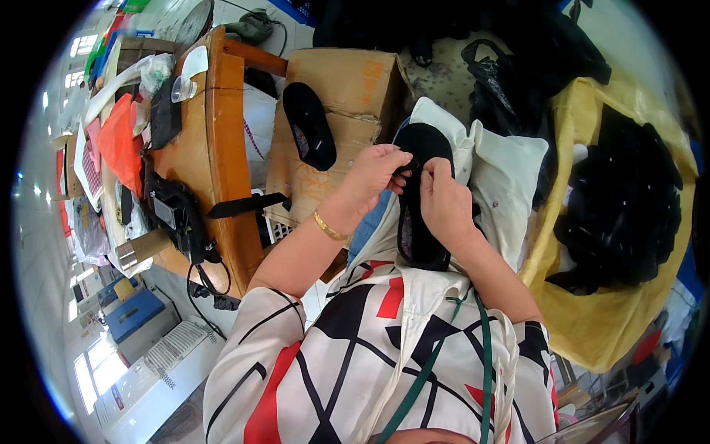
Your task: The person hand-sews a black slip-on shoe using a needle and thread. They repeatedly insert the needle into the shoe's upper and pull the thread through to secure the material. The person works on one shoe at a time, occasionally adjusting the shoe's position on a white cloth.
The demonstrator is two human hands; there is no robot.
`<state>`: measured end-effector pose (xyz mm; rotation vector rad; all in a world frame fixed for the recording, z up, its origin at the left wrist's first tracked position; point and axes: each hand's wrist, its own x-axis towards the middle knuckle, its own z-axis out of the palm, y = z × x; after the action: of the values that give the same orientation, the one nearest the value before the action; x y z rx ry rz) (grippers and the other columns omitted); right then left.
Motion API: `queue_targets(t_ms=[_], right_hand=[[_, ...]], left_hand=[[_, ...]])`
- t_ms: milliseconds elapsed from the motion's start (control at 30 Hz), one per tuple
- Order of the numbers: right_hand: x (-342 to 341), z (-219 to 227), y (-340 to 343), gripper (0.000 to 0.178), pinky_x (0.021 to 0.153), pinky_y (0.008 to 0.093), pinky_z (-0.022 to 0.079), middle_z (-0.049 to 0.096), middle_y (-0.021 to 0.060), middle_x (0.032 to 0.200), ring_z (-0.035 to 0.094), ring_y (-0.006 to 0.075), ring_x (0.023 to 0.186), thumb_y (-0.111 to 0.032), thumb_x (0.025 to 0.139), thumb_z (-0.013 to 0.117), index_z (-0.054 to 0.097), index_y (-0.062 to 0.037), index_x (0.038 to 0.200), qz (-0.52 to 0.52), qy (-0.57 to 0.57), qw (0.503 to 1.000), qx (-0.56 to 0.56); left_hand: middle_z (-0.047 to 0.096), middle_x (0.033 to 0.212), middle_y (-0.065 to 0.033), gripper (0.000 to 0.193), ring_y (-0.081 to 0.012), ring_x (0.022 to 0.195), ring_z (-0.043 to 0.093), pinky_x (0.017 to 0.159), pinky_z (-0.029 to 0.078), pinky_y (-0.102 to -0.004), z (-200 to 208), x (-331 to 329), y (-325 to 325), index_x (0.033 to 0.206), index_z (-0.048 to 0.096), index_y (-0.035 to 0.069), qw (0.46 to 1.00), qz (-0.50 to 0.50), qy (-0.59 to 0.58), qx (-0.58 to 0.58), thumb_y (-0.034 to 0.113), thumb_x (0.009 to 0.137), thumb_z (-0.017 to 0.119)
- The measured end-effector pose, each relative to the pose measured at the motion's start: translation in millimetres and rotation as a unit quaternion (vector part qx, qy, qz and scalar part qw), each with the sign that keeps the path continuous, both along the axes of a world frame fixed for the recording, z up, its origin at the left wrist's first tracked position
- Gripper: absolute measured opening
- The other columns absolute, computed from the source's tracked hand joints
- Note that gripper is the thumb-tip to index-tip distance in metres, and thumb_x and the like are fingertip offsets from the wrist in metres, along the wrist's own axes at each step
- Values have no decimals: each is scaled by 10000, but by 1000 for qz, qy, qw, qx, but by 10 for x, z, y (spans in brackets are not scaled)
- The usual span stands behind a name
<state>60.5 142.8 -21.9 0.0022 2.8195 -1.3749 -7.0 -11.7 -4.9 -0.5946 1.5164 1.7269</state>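
Observation:
A black slip-on shoe (425,248) lies lengthwise on my lap over a white cloth (506,170), its rounded toe pointing away from me. My left hand (373,177), with a gold bracelet at the wrist, pinches the shoe's upper at the front of the opening. Close beside it, my right hand (447,200) is closed with thumb and finger against the same spot. Whether a thread or needle is between the fingertips is too small to tell. A similar black shoe (307,126) rests on a cardboard box (347,81) ahead to the left.
To the right stands a yellow-lined container (547,311) heaped with black shoes (621,207). A wooden table (214,140) at the left carries a black strapped device (174,211), an orange-red bag (122,144) and clutter. Black bags (499,85) lie beyond my lap.

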Motion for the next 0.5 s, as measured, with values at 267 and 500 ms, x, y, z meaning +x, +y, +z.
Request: queue_targets(t_ms=[267,500], right_hand=[[-183,58,26,165,656,511,479,633,228,798,633,445,772,-108,962,548,431,-20,1038,-42,-38,984,-168],[-319,148,277,86,644,459,495,649,150,865,640,374,777,-148,916,591,587,-72,957,16,28,998,-61]], left_hand=[[641,769,-13,103,-88,597,586,548,519,-245,-14,45,50,919,668,70,999,-15,35,-11,171,924,644],[684,806,-46,124,-96,605,621,580,535,-232,-71,63,-15,962,675,36,996,-40,86,1,137,933,610]])
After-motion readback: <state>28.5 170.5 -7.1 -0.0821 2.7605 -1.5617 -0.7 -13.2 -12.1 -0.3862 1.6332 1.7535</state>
